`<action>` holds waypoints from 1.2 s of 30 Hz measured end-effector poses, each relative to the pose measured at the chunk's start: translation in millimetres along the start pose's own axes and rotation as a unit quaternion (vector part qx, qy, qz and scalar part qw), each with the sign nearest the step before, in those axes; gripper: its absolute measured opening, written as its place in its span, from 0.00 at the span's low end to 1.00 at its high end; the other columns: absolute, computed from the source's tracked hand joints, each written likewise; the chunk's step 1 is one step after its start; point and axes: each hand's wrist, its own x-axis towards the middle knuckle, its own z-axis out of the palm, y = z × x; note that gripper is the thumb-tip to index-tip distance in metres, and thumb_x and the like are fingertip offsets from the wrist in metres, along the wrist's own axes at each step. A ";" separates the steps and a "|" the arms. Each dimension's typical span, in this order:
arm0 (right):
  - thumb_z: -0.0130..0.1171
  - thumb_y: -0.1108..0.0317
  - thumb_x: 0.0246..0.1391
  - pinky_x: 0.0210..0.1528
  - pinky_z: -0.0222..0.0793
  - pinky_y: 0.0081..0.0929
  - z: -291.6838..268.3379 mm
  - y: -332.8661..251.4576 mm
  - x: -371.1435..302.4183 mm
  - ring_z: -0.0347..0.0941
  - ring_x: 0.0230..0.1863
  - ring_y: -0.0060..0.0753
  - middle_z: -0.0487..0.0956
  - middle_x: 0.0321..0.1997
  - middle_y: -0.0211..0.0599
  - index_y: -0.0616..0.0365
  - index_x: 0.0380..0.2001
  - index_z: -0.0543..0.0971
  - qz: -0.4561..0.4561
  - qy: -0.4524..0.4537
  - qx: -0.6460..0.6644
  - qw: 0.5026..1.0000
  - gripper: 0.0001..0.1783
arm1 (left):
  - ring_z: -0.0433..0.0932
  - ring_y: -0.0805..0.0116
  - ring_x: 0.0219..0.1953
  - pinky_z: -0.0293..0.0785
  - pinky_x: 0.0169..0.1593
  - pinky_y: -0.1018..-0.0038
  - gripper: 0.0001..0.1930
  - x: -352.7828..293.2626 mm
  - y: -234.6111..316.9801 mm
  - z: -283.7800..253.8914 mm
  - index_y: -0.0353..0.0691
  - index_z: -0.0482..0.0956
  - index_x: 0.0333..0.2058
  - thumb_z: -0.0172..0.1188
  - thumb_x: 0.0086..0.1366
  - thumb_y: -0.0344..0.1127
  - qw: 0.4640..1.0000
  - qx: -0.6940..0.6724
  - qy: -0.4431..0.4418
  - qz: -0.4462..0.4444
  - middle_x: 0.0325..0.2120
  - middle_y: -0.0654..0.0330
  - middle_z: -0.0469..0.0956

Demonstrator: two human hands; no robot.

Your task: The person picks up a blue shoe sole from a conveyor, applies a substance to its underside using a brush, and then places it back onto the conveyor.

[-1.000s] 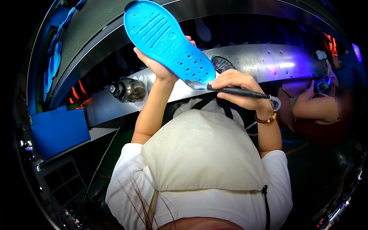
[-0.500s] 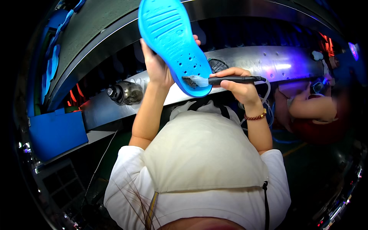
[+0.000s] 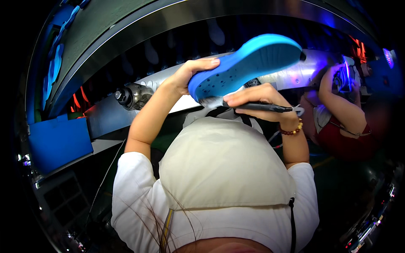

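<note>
My left hand (image 3: 188,74) is wrapped round one end of a bright blue shoe sole (image 3: 253,57). The sole is tilted, its long end pointing to the upper right. Small holes dot the face toward me, with ribs further along. In my right hand (image 3: 262,98) is a black-handled brush (image 3: 265,107) with a pale tube at its back end. Its whitish, dark-tipped head touches, or lies very close to, the sole's lower edge by my left wrist; blur hides the exact contact.
A dark-capped bottle (image 3: 133,97) lies on the metal ledge (image 3: 103,116) at left. Behind runs a dark row of soles. A blue box (image 3: 59,143) stands at lower left. At right sits another person (image 3: 344,109), hands near a violet-lit item.
The sole has swung from nearly upright to a slant toward the upper right, turning more edge-on. My left hand has shifted its grip to the end. The brush has moved slightly down.
</note>
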 end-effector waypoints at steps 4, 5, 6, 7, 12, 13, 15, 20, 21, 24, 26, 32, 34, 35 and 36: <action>0.59 0.79 0.38 0.43 0.69 0.24 -20.0 -17.1 -4.3 0.75 0.39 0.34 0.78 0.36 0.41 0.62 0.32 0.77 -0.014 -0.028 -0.009 0.999 0.12 | 0.74 0.58 0.37 0.72 0.39 0.67 0.29 0.7 -1.8 -12.5 0.31 0.69 0.45 0.54 0.49 0.47 0.996 -0.032 0.003 -0.084 0.38 0.45 0.72; 0.59 0.79 0.38 0.43 0.69 0.24 -22.3 -15.1 -3.8 0.74 0.40 0.34 0.77 0.36 0.42 0.62 0.32 0.77 -0.035 0.040 0.000 0.999 0.12 | 0.74 0.58 0.37 0.72 0.39 0.67 0.29 0.3 0.0 -13.7 0.31 0.69 0.45 0.54 0.49 0.47 0.996 -0.032 -0.002 -0.084 0.38 0.45 0.72; 0.58 0.79 0.39 0.43 0.69 0.25 -24.6 -12.9 -2.9 0.74 0.40 0.34 0.77 0.37 0.42 0.62 0.32 0.77 -0.019 0.009 -0.025 0.999 0.11 | 0.74 0.57 0.37 0.72 0.40 0.67 0.30 -1.1 3.9 -12.6 0.30 0.68 0.45 0.54 0.49 0.48 0.995 -0.010 0.000 -0.103 0.39 0.44 0.72; 0.58 0.79 0.40 0.43 0.69 0.25 -23.7 -13.9 -1.9 0.74 0.40 0.34 0.77 0.37 0.43 0.63 0.32 0.77 0.001 -0.035 -0.017 0.999 0.11 | 0.74 0.56 0.38 0.71 0.41 0.67 0.31 -1.8 6.6 -12.3 0.30 0.68 0.46 0.54 0.48 0.49 0.993 0.013 0.004 -0.120 0.39 0.43 0.71; 0.58 0.79 0.39 0.43 0.69 0.25 -31.9 -26.7 -7.8 0.74 0.41 0.35 0.77 0.37 0.42 0.63 0.32 0.76 -0.005 -0.061 -0.062 0.996 0.11 | 0.74 0.56 0.37 0.71 0.42 0.67 0.33 -7.8 -2.9 -22.9 0.30 0.67 0.47 0.54 0.48 0.51 0.990 0.035 0.047 -0.127 0.39 0.43 0.72; 0.58 0.79 0.39 0.43 0.69 0.26 -32.6 -25.9 -6.8 0.74 0.41 0.34 0.77 0.36 0.42 0.63 0.31 0.76 -0.024 -0.005 -0.050 0.998 0.11 | 0.74 0.56 0.37 0.71 0.42 0.67 0.33 -8.6 0.0 -20.6 0.30 0.67 0.47 0.54 0.48 0.51 0.990 0.038 0.043 -0.128 0.39 0.43 0.72; 0.59 0.79 0.39 0.44 0.68 0.26 -28.3 -18.0 -13.1 0.74 0.41 0.34 0.77 0.37 0.41 0.62 0.32 0.76 0.000 -0.001 -0.079 0.997 0.12 | 0.75 0.57 0.37 0.71 0.43 0.68 0.33 -12.7 6.3 -13.9 0.30 0.66 0.48 0.53 0.49 0.51 0.994 0.053 -0.001 -0.097 0.38 0.44 0.72; 0.58 0.79 0.40 0.42 0.69 0.24 -29.8 -20.7 -19.9 0.74 0.40 0.34 0.77 0.37 0.42 0.61 0.33 0.77 0.023 -0.012 -0.027 0.999 0.12 | 0.75 0.57 0.33 0.73 0.36 0.69 0.33 -20.3 -3.0 -34.7 0.29 0.69 0.43 0.53 0.48 0.54 0.995 -0.011 0.069 -0.070 0.36 0.43 0.72; 0.58 0.79 0.40 0.41 0.70 0.23 -29.6 -18.3 -18.5 0.74 0.40 0.34 0.77 0.37 0.41 0.61 0.33 0.77 0.023 0.065 0.007 0.998 0.12 | 0.75 0.57 0.33 0.73 0.36 0.69 0.33 -20.5 -4.0 -38.7 0.29 0.69 0.43 0.53 0.48 0.54 0.995 -0.011 0.069 -0.071 0.36 0.43 0.72; 0.59 0.80 0.38 0.42 0.70 0.24 -23.5 -8.4 -25.3 0.74 0.40 0.35 0.77 0.37 0.42 0.62 0.33 0.77 0.041 0.041 -0.061 0.996 0.13 | 0.75 0.59 0.32 0.73 0.35 0.69 0.30 -25.7 -2.9 -35.8 0.28 0.71 0.41 0.53 0.49 0.52 0.995 -0.020 0.091 -0.036 0.35 0.44 0.73; 0.60 0.80 0.37 0.43 0.69 0.25 -22.5 -15.5 -26.4 0.74 0.40 0.35 0.77 0.38 0.44 0.62 0.33 0.77 0.012 -0.024 -0.051 0.998 0.13 | 0.75 0.61 0.30 0.73 0.34 0.71 0.28 -35.1 -2.9 -34.2 0.28 0.72 0.40 0.53 0.49 0.50 0.992 -0.029 0.118 -0.017 0.33 0.45 0.74; 0.59 0.81 0.38 0.40 0.70 0.22 -16.9 -8.5 -23.6 0.75 0.35 0.29 0.77 0.37 0.41 0.64 0.31 0.77 0.099 0.117 -0.003 0.988 0.12 | 0.74 0.63 0.35 0.70 0.39 0.72 0.26 -43.2 1.2 -53.8 0.29 0.72 0.41 0.52 0.51 0.48 0.999 -0.021 0.012 0.026 0.35 0.48 0.74; 0.60 0.80 0.37 0.41 0.69 0.22 -14.3 -14.3 -27.7 0.75 0.35 0.32 0.78 0.34 0.42 0.63 0.31 0.78 0.023 0.059 -0.054 0.997 0.12 | 0.72 0.63 0.38 0.67 0.45 0.72 0.24 -53.5 7.3 -54.3 0.30 0.71 0.42 0.50 0.53 0.45 0.996 0.034 0.066 0.047 0.38 0.49 0.73; 0.61 0.80 0.36 0.43 0.68 0.23 -12.5 -27.4 -27.0 0.75 0.37 0.35 0.78 0.32 0.44 0.64 0.31 0.78 0.033 0.053 -0.013 0.998 0.12 | 0.72 0.63 0.39 0.66 0.48 0.70 0.26 -59.2 9.7 -47.7 0.31 0.72 0.42 0.50 0.53 0.49 0.994 -0.043 0.099 0.018 0.39 0.49 0.73; 0.61 0.80 0.36 0.43 0.68 0.24 -11.5 -34.1 -24.5 0.74 0.37 0.36 0.78 0.33 0.45 0.65 0.30 0.77 0.002 0.075 0.006 0.997 0.12 | 0.72 0.63 0.39 0.66 0.48 0.70 0.26 -50.8 1.2 -51.2 0.31 0.72 0.42 0.50 0.53 0.49 0.993 -0.046 0.104 0.020 0.39 0.49 0.73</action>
